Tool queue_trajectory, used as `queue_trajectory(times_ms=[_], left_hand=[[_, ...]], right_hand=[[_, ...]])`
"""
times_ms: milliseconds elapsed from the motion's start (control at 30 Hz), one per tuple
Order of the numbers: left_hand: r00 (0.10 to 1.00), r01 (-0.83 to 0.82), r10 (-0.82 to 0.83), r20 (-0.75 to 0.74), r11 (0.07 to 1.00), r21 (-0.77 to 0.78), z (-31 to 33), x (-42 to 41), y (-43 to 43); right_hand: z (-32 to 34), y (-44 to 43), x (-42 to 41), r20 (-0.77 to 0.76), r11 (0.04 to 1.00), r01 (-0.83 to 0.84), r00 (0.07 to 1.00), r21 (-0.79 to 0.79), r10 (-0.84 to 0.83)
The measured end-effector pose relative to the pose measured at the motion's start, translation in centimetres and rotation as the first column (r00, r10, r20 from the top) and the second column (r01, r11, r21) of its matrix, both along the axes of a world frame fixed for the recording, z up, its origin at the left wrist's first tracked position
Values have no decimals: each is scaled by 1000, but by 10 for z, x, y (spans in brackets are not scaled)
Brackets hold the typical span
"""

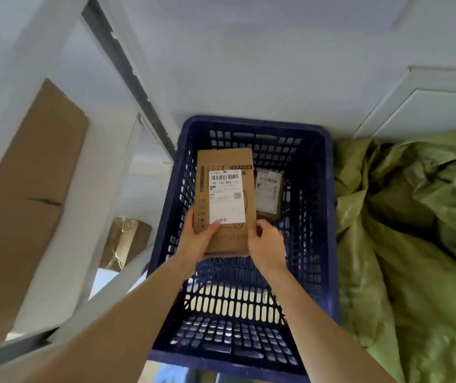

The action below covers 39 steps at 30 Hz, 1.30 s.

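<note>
A brown cardboard parcel (224, 161) with a white shipping label sits inside or just above a dark blue plastic crate (329, 205). My left hand (196, 239) grips its near left corner, thumb lying on the label. My right hand (266, 247) holds the near right edge with curled fingers. A second, smaller labelled parcel (269, 194) lies on the crate floor just right of the first one.
White metal shelving (55, 205) stands to the left, with large cardboard boxes (19, 205) on it. Crumpled green woven sacks (414, 233) lie to the right of the crate. A white wall is behind.
</note>
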State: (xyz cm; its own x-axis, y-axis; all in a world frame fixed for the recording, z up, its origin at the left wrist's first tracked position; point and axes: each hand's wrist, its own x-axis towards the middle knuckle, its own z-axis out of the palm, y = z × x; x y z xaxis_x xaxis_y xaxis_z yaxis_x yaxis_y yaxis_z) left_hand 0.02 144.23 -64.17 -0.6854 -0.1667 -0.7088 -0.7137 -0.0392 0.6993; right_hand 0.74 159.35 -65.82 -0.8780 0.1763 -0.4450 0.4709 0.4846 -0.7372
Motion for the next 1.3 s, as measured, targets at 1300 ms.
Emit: queue_trajectory(times_ms=[1300], left_hand=[[985, 172, -169, 32, 957, -234, -18, -52, 3]], right_hand=[[-64, -1, -45, 302, 980, 55, 953, -189, 5]])
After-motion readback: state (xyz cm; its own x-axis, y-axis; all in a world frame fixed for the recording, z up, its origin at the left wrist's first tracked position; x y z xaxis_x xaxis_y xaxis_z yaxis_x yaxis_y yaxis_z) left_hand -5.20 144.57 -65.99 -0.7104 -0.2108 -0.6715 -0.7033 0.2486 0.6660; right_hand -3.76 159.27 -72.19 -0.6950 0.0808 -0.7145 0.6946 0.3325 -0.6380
